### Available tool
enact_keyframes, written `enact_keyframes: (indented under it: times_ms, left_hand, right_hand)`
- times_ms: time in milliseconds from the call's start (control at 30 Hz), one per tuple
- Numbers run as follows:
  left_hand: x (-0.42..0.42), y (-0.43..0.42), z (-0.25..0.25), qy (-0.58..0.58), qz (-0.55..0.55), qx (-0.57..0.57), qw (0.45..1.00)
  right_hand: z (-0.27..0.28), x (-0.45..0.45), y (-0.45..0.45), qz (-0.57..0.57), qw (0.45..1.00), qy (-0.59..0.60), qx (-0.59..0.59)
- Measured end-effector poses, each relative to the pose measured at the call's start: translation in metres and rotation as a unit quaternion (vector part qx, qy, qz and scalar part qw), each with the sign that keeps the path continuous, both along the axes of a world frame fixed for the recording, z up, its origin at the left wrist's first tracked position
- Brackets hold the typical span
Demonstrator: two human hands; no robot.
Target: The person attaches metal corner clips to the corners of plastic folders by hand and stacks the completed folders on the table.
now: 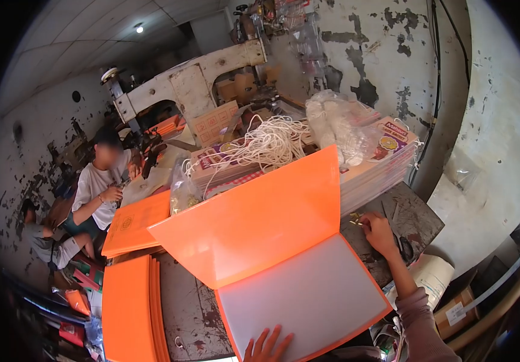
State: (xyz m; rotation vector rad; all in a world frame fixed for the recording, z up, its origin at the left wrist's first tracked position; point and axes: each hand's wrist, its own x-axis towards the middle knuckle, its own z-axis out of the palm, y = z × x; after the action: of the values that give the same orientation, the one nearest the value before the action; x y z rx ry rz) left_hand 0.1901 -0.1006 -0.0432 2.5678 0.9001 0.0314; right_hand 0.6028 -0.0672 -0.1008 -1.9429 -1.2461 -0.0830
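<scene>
An orange folder (260,211) stands open on the worn dark table, its cover raised and its pale grey inner side (299,295) facing up. My left hand (268,347) lies with spread fingers on the lower edge of that grey side. To the right of the folder, my right hand (374,229) has its fingers bent together at some small brass-coloured pieces (355,221) on the table. Whether a piece is between the fingertips is too small to tell. Black-handled scissors (405,247) lie just beside my right hand.
Stacks of orange folders (128,308) stand at the left. Behind the open folder are white cords (272,142), a plastic bag (181,190) and a stack of printed boards (386,151). A large old machine (187,84) stands farther back. Two people sit at the left.
</scene>
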Motion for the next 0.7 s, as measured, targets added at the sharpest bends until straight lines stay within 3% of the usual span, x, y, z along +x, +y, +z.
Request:
enact_keyframes:
  times_ms: [333,700]
  left_hand:
    - [0.0,0.001,-0.008,-0.016,-0.005,0.024,1.0]
    - [0.001,0.002,-0.016,-0.03,0.002,0.02,0.999]
  right_hand:
    - [-0.003,-0.003,-0.002,-0.008,0.997,-0.08,0.002]
    - [0.002,-0.007,-0.003,0.0,0.998,-0.048,0.032]
